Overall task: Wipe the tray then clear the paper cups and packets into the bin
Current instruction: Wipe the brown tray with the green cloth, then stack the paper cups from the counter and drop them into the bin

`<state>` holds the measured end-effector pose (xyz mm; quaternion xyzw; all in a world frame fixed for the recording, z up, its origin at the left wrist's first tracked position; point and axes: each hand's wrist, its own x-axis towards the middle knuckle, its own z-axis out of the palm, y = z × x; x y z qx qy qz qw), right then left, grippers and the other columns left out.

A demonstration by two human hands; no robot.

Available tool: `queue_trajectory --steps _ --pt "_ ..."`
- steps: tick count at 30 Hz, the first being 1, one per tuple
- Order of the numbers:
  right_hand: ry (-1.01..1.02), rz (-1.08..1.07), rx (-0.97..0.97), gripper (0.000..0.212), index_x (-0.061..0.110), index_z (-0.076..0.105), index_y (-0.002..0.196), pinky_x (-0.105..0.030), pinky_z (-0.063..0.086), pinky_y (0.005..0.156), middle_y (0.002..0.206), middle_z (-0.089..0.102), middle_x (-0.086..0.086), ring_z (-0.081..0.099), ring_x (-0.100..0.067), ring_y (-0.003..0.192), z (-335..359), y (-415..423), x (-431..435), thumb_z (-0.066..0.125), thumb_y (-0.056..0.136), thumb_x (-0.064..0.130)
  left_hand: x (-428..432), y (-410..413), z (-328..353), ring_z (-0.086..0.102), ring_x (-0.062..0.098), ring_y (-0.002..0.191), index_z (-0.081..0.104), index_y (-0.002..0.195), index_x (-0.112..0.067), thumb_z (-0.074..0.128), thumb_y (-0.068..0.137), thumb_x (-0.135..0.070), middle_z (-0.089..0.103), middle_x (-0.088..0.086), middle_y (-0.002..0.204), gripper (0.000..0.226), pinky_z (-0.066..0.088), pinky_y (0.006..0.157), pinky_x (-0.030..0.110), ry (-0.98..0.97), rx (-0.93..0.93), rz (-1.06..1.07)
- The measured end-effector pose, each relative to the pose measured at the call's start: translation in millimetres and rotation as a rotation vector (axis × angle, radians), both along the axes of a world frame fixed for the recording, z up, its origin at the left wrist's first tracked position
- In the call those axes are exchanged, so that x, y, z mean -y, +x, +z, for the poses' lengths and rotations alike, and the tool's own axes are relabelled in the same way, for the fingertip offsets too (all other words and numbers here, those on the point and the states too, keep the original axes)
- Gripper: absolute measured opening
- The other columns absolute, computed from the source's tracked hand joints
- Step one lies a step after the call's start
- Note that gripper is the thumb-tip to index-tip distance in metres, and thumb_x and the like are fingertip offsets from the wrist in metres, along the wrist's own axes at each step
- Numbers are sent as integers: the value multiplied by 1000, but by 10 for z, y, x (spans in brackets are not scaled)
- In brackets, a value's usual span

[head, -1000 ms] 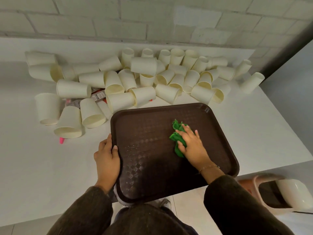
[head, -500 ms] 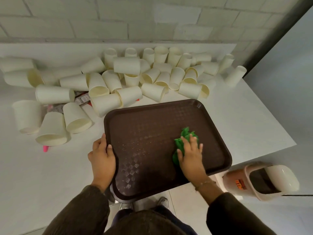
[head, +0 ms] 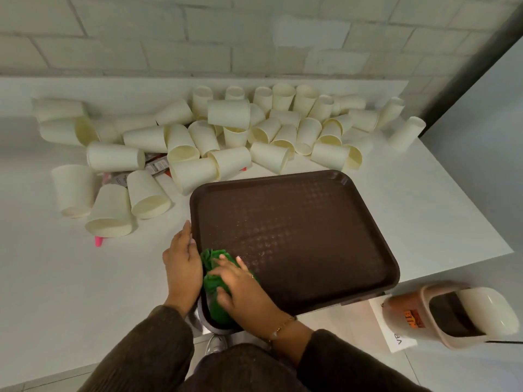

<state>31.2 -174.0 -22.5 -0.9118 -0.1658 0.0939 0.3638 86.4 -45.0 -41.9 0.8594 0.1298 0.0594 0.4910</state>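
Lit softly and evenly from above, moderately bright, with no hard-edged shadows. Faint grey shade under the paper cups (head: 226, 131) on the white counter (head: 56, 278), slightly washed out at the left. Dull sheen across the textured middle of the brown tray (head: 297, 227), picking out its dotted pattern. Small highlight on the pale lid of the bin (head: 452, 315). Strong wide-angle bending: brick wall (head: 198, 38) lines curved, counter edges bowed. Slight motion smear on the right hand (head: 243, 287) and green cloth (head: 215, 281); corners soft, centre reasonably sharp.
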Motion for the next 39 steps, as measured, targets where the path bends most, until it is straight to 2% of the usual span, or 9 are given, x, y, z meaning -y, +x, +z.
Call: queue_trajectory --steps 3,5,7,11,17,21,25,33,39 --pt "487 -347 -304 23 23 54 109 -13 42 89 107 62 1 56 5 96 223 28 -39 41 95 11 -126 -71 145 55 7 107 43 139 -16 36 97 -8 59 1 124 43 36 103 20 -94 34 -12" --pt "873 -444 -487 23 15 56 110 -18 48 76 98 63 -5 60 -6 87 322 91 -71 37 97 10 -281 -102 208 57 -5 87 50 133 -15 36 96 -4 62 -3 116 42 38 90 6 -87 85 -10" --pt "962 -446 -530 25 12 55 111 -22 48 74 97 62 -9 58 -16 88 409 170 -154 35 97 11 -478 -127 260 59 -2 71 57 126 -17 37 94 -3 65 -8 108 40 43 76 7 -90 133 47" --pt "822 -266 -423 19 21 55 102 -15 41 62 86 55 -3 48 -7 72 516 280 -563 38 97 13 -847 -205 412 58 4 62 64 110 -22 38 93 -4 67 -12 99 36 44 66 9 -148 208 188" --pt "370 -47 -233 29 25 45 122 -36 48 89 108 58 -4 56 -16 96 235 225 -1217 35 95 31 -1219 -364 535 59 4 63 65 105 -21 36 94 0 67 -7 101 38 47 67 12 -166 213 303" --pt "64 159 -126 44 17 34 139 -43 10 120 145 36 -12 28 -24 139 -11 163 -1357 42 96 24 -1344 -435 532 59 8 64 64 103 -27 36 94 -1 67 -8 102 40 50 68 20 -159 187 330" --pt "95 237 -112 61 29 9 148 -35 -7 117 157 16 -2 7 -16 146 -10 194 -1310 42 97 22 -1351 -427 543 59 12 67 64 103 -28 37 94 -2 67 -8 101 38 51 72 27 -170 146 307" --pt "148 -294 -69 47 21 35 140 -40 4 120 145 39 4 29 -13 138 259 571 -384 46 95 15 -976 -275 554 57 9 96 66 107 -24 40 92 -2 61 -8 110 36 39 92 15 -120 22 49" --pt "-286 -719 60 33 20 54 125 -53 23 113 140 45 -4 39 -24 131 167 470 868 50 91 17 -494 -106 526 53 7 91 57 122 -23 46 91 -3 50 1 125 39 36 91 18 5 -42 -247"
